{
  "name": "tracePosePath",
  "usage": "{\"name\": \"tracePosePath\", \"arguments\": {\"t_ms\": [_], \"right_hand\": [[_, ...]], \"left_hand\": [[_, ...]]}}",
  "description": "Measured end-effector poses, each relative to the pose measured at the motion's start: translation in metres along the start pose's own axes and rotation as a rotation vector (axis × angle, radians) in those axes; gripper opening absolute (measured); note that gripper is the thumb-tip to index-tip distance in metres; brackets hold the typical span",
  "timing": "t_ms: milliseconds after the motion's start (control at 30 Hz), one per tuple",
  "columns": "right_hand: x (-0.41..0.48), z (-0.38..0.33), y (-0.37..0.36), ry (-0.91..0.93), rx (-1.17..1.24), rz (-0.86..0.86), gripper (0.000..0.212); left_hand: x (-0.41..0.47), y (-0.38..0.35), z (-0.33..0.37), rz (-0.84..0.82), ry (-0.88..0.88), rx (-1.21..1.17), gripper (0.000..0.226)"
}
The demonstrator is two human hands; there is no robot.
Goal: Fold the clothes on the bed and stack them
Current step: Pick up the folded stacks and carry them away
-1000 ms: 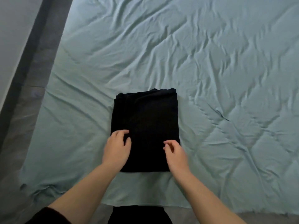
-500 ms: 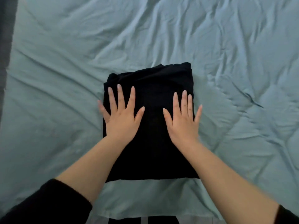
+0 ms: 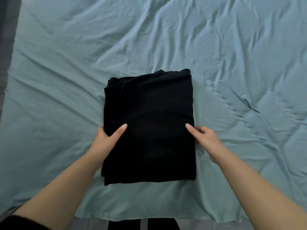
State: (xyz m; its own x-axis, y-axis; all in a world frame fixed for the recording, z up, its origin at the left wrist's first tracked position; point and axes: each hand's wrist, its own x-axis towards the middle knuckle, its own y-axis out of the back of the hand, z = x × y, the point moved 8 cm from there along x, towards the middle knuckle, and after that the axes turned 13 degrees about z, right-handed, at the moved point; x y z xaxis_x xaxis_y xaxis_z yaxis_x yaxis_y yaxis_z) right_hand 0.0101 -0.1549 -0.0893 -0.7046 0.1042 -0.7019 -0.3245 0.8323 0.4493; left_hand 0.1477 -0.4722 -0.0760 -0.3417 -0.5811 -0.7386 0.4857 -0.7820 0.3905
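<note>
A black garment [image 3: 149,123], folded into a thick rectangle, lies on the teal bed sheet [image 3: 66,80] near the bed's front edge. My left hand [image 3: 108,140] grips its left edge: the thumb lies on top and the fingers are tucked under the fabric. My right hand [image 3: 204,138] holds the right edge the same way, thumb on top, fingers hidden beneath. Both hands sit at about the middle of the garment's length.
The wrinkled teal sheet covers the whole bed around the garment. A dark strip of floor or bed frame [image 3: 6,39] runs along the left. The sheet's front hem [image 3: 149,219] hangs at the bottom, with dark trouser legs [image 3: 166,225] below it.
Both hands lay flat on top of the garment half a second ago; they have slid outward and back to its side edges and now grip them.
</note>
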Motion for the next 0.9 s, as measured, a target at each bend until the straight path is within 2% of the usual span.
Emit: {"name": "tracePosePath", "arguments": {"t_ms": [133, 267, 400, 533, 800, 900], "right_hand": [[0.005, -0.006, -0.024, -0.093, 0.064, -0.164, 0.07], [-0.008, -0.011, -0.039, -0.166, 0.12, -0.227, 0.075], [-0.033, -0.021, -0.028, -0.153, 0.193, -0.107, 0.066], [-0.08, -0.033, -0.008, -0.164, 0.251, -0.068, 0.06], [-0.212, -0.038, 0.077, -0.155, 0.495, 0.104, 0.037], [-0.265, -0.019, 0.115, -0.15, 0.604, 0.192, 0.038]], "left_hand": [[0.0, -0.025, 0.005, -0.127, 0.05, -0.034, 0.085], [-0.003, -0.023, 0.007, -0.039, 0.081, -0.016, 0.066], [-0.022, -0.008, 0.02, 0.047, 0.038, -0.021, 0.044], [-0.058, 0.009, 0.041, 0.003, -0.008, -0.03, 0.032], [-0.174, 0.026, 0.099, -0.182, -0.138, 0.108, 0.039], [-0.224, 0.015, 0.115, -0.273, -0.206, 0.214, 0.045]]}}
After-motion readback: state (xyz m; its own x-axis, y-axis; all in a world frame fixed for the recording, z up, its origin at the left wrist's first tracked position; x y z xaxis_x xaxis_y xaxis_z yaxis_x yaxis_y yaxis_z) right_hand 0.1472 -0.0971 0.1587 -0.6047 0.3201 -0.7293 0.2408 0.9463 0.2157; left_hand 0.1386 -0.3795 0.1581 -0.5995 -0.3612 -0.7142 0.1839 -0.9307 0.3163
